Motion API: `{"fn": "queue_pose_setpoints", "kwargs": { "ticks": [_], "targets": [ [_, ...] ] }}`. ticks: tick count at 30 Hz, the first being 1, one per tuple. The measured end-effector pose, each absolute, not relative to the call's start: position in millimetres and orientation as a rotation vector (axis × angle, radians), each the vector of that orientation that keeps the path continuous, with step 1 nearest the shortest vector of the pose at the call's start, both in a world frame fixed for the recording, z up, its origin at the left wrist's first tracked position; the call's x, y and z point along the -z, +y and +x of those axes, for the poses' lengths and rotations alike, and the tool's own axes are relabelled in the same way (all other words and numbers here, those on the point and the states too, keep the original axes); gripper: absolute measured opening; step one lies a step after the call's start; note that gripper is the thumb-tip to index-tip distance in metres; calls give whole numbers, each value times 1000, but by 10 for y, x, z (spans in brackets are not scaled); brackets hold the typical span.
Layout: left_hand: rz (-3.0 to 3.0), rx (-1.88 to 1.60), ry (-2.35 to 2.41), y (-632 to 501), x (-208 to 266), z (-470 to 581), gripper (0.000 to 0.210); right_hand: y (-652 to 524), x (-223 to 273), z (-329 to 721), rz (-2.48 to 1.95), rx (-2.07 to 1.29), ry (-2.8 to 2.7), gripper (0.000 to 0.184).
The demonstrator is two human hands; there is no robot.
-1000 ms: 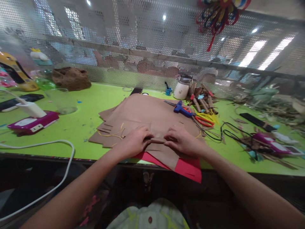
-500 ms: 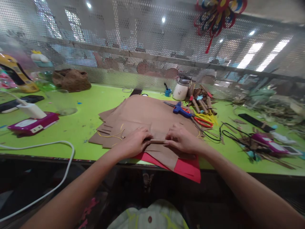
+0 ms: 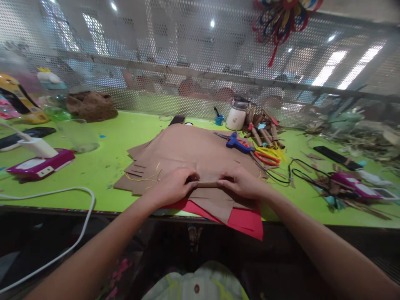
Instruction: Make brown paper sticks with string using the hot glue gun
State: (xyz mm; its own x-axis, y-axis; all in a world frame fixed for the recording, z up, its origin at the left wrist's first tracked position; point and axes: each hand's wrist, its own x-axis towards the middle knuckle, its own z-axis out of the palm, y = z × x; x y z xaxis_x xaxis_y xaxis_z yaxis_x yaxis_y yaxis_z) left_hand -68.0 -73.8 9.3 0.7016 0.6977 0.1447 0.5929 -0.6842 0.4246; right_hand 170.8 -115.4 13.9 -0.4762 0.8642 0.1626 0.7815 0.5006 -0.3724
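Note:
Between my two hands lies a thin rolled tube of brown paper (image 3: 208,184). My left hand (image 3: 179,181) is closed on its left end, thumb and fingers pinched together. The right end is pinched by my right hand (image 3: 237,181). Under both hands is a stack of brown paper sheets (image 3: 184,141), with slits cut at its left side. Red paper (image 3: 245,223) sticks out below the stack at the table's front edge. Yellow string (image 3: 142,179) lies on the sheets left of my left hand.
A blue glue gun (image 3: 237,143) and orange-handled scissors (image 3: 265,158) lie on the stack's right side. Behind are a white jar (image 3: 236,116) and a pile of rolled brown tubes (image 3: 264,133). Purple power strips (image 3: 42,164) and a white cable (image 3: 89,208) lie on the green table (image 3: 103,166).
The fingers of both hands have shifted on the paper tube, which looks thinner and flatter now. The view has moved slightly.

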Motion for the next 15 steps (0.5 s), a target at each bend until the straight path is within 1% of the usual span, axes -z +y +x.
{"fn": "queue_pose_setpoints", "kwargs": {
  "ticks": [6,15],
  "targets": [
    [2617,-422,954,-710,-124,-654,19,-1152,-137,1768,-1379,-280,-2465,22],
    [2706,-398,892,-658,-175,-639,23,-1143,-70,1791,-1263,-106,-2509,19]
  ]
}}
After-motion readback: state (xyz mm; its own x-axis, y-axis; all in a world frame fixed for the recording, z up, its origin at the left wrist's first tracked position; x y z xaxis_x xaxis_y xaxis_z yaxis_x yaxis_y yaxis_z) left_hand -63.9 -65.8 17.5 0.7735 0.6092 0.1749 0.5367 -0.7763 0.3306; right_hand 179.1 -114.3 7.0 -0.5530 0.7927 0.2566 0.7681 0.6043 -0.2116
